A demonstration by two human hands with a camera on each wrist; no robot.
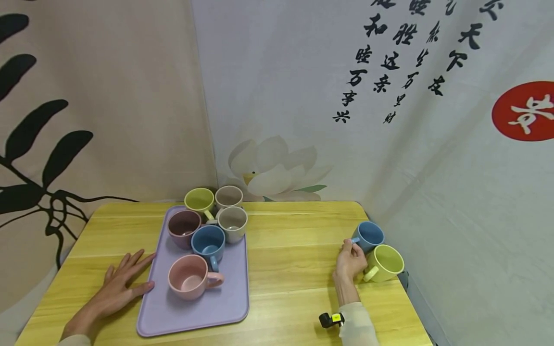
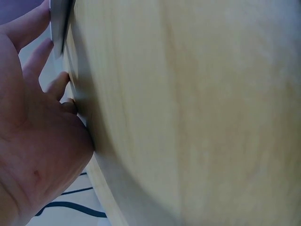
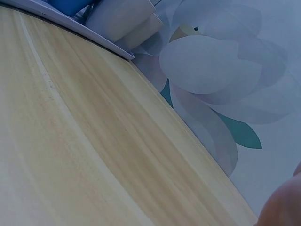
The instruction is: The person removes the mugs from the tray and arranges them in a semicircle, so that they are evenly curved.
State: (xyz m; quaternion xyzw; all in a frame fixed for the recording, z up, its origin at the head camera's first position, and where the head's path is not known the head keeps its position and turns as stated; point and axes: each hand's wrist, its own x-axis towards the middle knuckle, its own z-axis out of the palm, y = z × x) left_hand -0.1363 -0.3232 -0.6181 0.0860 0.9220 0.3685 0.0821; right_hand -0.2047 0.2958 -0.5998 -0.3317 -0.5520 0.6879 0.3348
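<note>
Head view, nearest first: left hand [image 1: 122, 284] lies flat on the table [image 1: 294, 269], fingers spread, fingertips just beside the tray's [image 1: 235, 298] left edge. Right hand [image 1: 350, 262] pinches the handle of the blue mug [image 1: 369, 236] at the table's right edge, touching the green mug [image 1: 386, 262] beside it. On the tray stand a pink cup [image 1: 190, 278] in front, then a blue cup [image 1: 208, 242], maroon cup [image 1: 183, 227] and grey cup [image 1: 232, 223]; behind, at the tray's far end, are a yellow-green cup [image 1: 199, 200] and a beige cup [image 1: 229, 196].
</note>
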